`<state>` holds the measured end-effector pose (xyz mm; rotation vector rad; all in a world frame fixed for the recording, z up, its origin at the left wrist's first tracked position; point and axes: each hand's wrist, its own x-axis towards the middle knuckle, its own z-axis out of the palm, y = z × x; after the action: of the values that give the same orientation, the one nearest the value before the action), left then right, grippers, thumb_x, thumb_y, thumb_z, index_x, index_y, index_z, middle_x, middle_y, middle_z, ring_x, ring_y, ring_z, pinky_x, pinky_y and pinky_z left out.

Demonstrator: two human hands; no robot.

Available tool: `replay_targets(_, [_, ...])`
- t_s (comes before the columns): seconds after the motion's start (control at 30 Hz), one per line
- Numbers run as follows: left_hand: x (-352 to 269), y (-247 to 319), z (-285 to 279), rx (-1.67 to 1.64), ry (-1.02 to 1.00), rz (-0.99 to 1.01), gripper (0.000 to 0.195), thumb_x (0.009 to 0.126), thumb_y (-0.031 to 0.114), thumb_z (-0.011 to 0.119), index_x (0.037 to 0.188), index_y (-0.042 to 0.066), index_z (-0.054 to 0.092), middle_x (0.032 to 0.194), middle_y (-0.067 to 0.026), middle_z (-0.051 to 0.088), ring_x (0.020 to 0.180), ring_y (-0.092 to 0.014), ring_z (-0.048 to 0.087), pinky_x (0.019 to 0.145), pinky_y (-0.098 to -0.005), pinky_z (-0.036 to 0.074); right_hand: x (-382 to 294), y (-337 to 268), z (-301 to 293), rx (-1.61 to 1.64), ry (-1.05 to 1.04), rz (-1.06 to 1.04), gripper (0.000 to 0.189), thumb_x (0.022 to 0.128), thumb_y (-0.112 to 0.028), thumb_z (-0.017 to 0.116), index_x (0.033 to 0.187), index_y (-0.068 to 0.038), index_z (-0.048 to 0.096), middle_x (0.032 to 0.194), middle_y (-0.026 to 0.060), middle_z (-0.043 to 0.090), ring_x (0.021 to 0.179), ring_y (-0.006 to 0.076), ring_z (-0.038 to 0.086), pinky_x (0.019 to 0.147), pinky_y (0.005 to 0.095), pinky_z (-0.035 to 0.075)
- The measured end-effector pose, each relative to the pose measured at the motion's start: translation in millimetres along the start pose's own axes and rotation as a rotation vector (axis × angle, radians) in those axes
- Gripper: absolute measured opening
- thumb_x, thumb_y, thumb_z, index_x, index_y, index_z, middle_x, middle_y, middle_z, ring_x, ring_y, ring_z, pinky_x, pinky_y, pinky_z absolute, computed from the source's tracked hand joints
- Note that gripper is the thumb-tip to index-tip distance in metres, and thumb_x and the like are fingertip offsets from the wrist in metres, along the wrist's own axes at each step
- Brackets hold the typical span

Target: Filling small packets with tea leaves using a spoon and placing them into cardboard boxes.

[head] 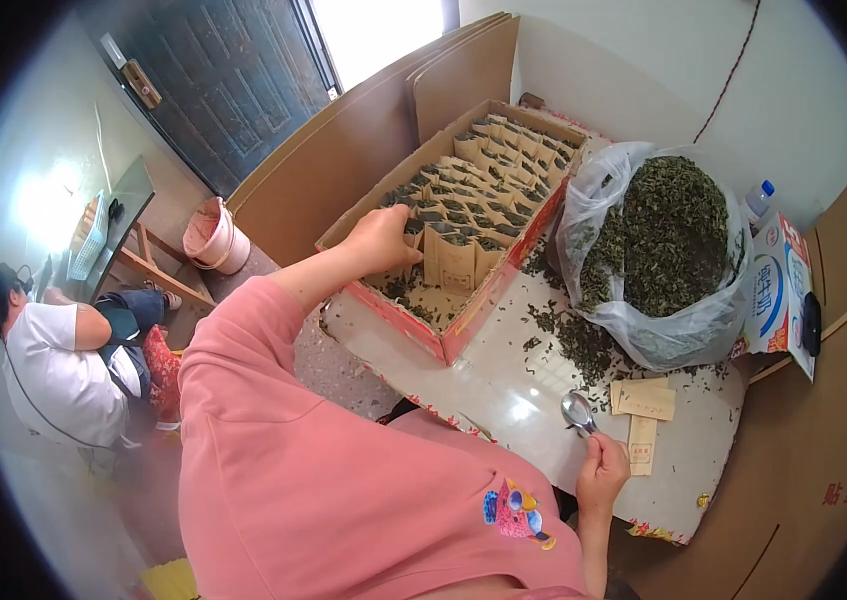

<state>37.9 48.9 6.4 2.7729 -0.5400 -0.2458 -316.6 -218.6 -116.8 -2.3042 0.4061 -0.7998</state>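
My left hand [386,238] reaches into a shallow cardboard box [476,324], its fingertips at a paper packet in the front row; whether they grip it is hard to tell. Rows of small brown paper packets [450,259] stand upright in the box, their tops open on dark dried leaves. My right hand [603,469] holds a metal spoon [579,411] by its handle above the table, bowl outwards. To the right of the box, a clear plastic bag [663,341] holds a large heap of dried leaves [671,232]. Flat paper packets [645,399] lie beside the spoon.
Loose leaves [581,345] are scattered on the white tabletop [498,409]. A milk carton box [776,285] and a plastic bottle [759,199] stand behind the bag. Cardboard sheets [348,142] lean behind the box. At left, another person [67,360] sits near a pink bucket [217,236].
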Motion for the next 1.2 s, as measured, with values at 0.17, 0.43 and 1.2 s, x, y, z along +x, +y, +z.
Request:
replay_targets(0.17, [4, -6, 12, 0.026, -0.007, 0.025, 0.061, 0.069, 0.025, 0.082, 0.116, 0.0, 0.053, 0.105, -0.0226, 0.066, 0.105, -0.036, 0.062, 0.089, -0.0434, 0.05, 0, -2, -2, 0.027, -0.024, 0.075, 0.004, 0.084, -0.001, 0.063, 0.088, 0.0, 0.065, 0.078, 0.0133, 0.062, 0.075, 0.0307, 0.058, 0.068, 0.0398, 0.046])
replay_targets(0.43, [-3, 1, 2, -0.033, 0.027, 0.049, 0.06, 0.071, 0.022, 0.081, 0.119, 0.005, 0.049, 0.111, -0.0227, 0.064, 0.107, -0.039, 0.061, 0.091, -0.0432, 0.048, 2, -5, -2, 0.017, -0.027, 0.058, 0.005, 0.084, -0.001, 0.063, 0.088, 0.0, 0.065, 0.078, 0.0131, 0.063, 0.075, 0.0307, 0.058, 0.067, 0.0396, 0.046])
replay_targets(1.2, [-117, 114, 67, -0.17, -0.129, 0.895, 0.039, 0.079, 0.023, 0.071, 0.112, 0.005, 0.057, 0.094, -0.0136, 0.06, 0.087, -0.033, 0.062, 0.073, -0.0433, 0.051, -3, -19, -15, -0.019, 0.066, 0.028, 0.004, 0.087, -0.002, 0.064, 0.089, 0.001, 0.065, 0.076, 0.0104, 0.062, 0.069, 0.0229, 0.057, 0.064, 0.0322, 0.047])
